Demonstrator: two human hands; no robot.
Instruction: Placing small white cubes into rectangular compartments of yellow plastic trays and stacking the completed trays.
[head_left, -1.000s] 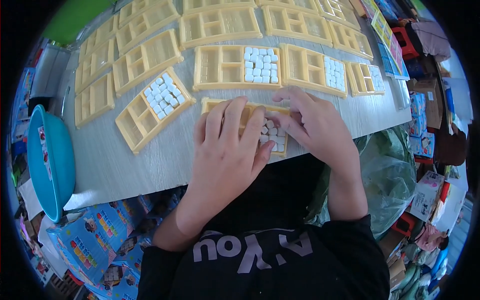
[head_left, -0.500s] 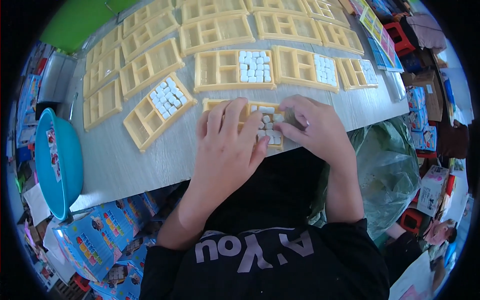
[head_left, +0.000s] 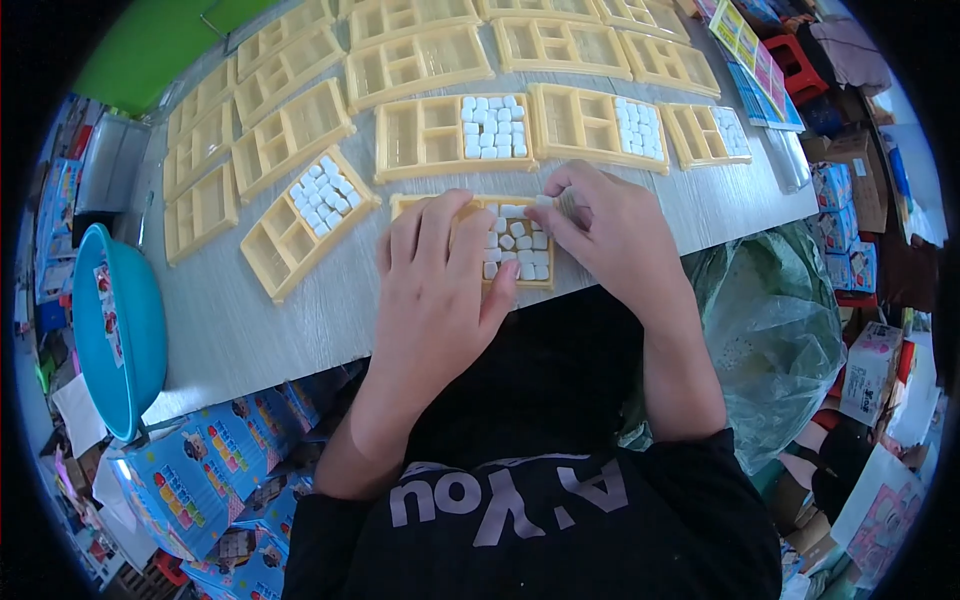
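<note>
In front of me at the table's near edge lies a cream divided tray [head_left: 545, 284], its right compartment holding small white rounded blocks [head_left: 516, 243]. Spread across the tray's left part is my left hand [head_left: 430, 265], fingers stretched out, the thumb beside the blocks; it hides most of the left compartments. My right hand [head_left: 620, 235] pinches one white block [head_left: 545, 201] between thumb and fingertips, just over the tray's far right corner. The blocks under it sit in uneven rows with some dark gaps.
Further trays with white blocks [head_left: 493, 127] stand beyond and to the left [head_left: 322, 196]. Several trays without blocks [head_left: 420, 65] line the back. A teal basin [head_left: 120, 340] is at the left edge, blue printed cartons [head_left: 200, 470] below it. A green plastic bag [head_left: 760, 340] hangs at right.
My right hand has moved to the tray's far right corner, and a white block now shows in its fingertips. My left hand stays on the tray. The view has shifted slightly.
</note>
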